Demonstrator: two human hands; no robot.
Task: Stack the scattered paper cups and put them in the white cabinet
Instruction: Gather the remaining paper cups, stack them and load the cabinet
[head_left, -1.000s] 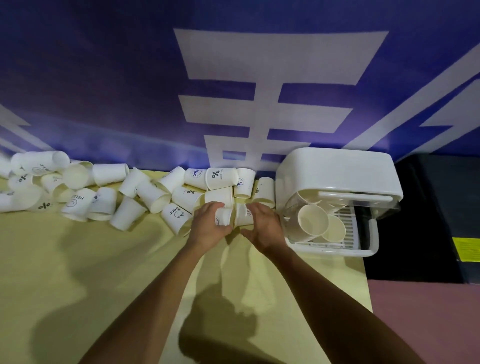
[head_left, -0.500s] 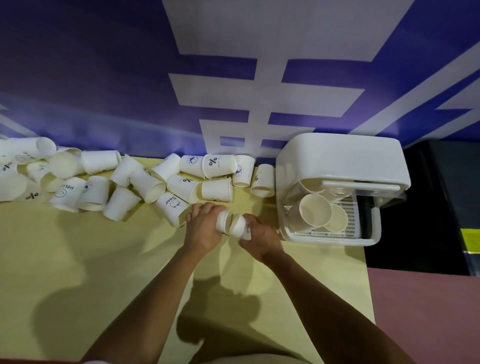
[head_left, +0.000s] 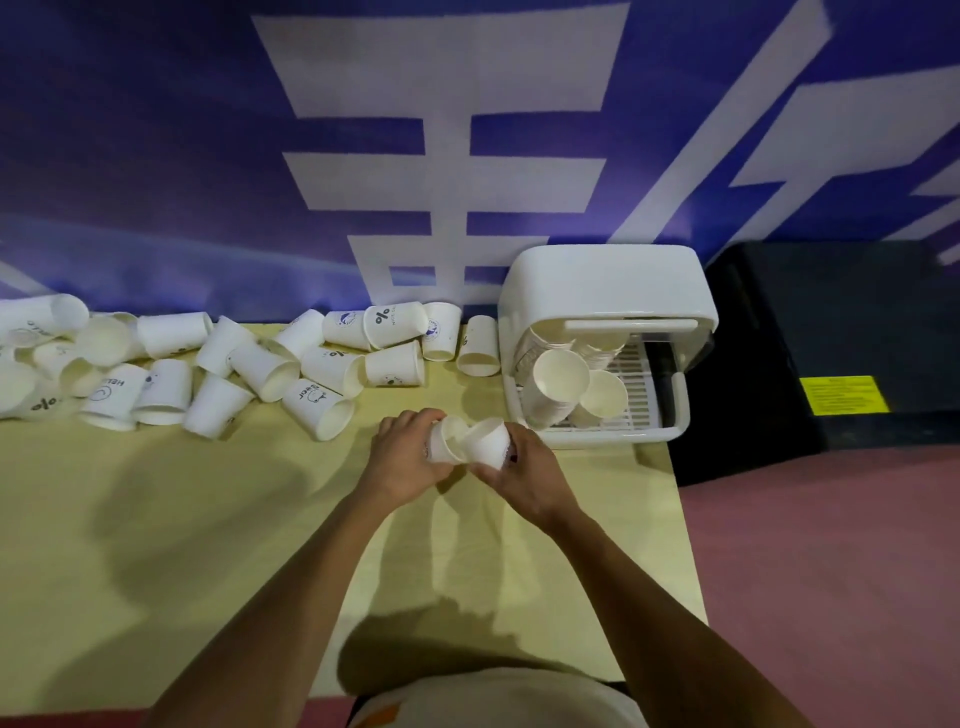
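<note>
Withdrawn from the pile (head_left: 234, 364), left hand (head_left: 402, 460) grips one cup (head_left: 445, 440), right hand (head_left: 527, 470) another cup (head_left: 487, 441).

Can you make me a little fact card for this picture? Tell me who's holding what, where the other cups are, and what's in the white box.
Left hand: holds one paper cup
Right hand: holds a second cup, touching the first
Loose cups: many, on their sides along the back of the yellow table
White cabinet: back right of the table, front open
Inside it: stacked cups lying on a white rack
Job finished: not yet
</note>
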